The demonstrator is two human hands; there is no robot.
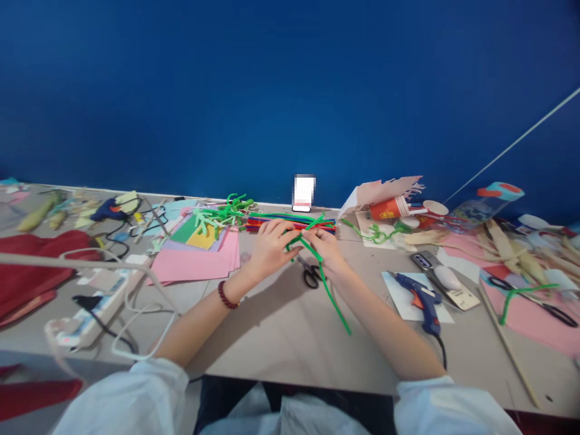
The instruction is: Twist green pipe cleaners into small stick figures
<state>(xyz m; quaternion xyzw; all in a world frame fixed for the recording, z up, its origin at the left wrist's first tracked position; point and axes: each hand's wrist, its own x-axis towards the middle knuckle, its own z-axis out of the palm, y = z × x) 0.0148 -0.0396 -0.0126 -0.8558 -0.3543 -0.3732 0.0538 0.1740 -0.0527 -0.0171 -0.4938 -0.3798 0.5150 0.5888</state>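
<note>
Green pipe cleaners run between my two hands, and one long end hangs down toward the table's front. My left hand has its fingers curled and pinched on the green stems. Close beside it, my right hand grips the same stems between thumb and fingers. Just behind both hands lies a bundle of coloured pipe cleaners in red, blue and green. Black-handled scissors rest on the table below my hands, partly covered by the right one. A phone with a lit screen stands upright against the blue wall.
Left are pink paper sheets, more green pipe-cleaner shapes, a white power strip and its cables. Right are a blue glue gun on white paper, a fallen red cup, a wooden stick and another pair of scissors.
</note>
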